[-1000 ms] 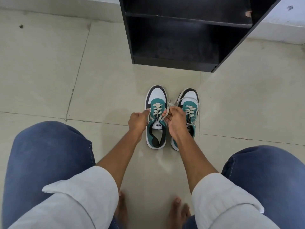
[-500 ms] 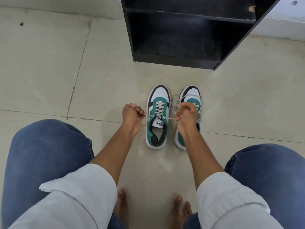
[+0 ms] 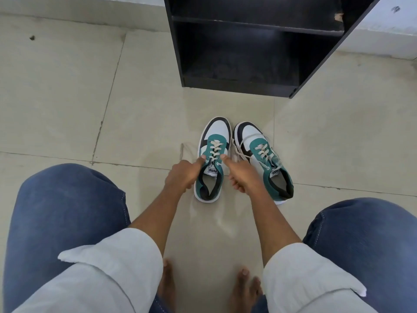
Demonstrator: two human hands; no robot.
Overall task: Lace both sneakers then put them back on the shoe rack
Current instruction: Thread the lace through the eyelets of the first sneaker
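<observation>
Two teal, white and black sneakers stand side by side on the tiled floor in front of a black shoe rack (image 3: 237, 84). The left sneaker (image 3: 214, 141) has its cream lace crossed up the eyelets. The right sneaker (image 3: 264, 159) is angled, with its laces loose over the top. My left hand (image 3: 182, 175) is curled at the left sneaker's left side, thumb at the top eyelets, and a blurred lace end (image 3: 183, 150) trails from it. My right hand (image 3: 239, 175) is curled between the two sneakers, thumb on the same sneaker's right side, with a lace end beside it.
The rack's lower shelves hold nothing that I can see. My knees in blue jeans fill the lower left and right. My bare feet rest on the floor below the hands. A pale wall base runs behind the rack.
My hands had pulled the lace ends apart sideways; now both are drawn in against the left sneaker's sides and lower. The right sneaker's heel has swung out to the right.
</observation>
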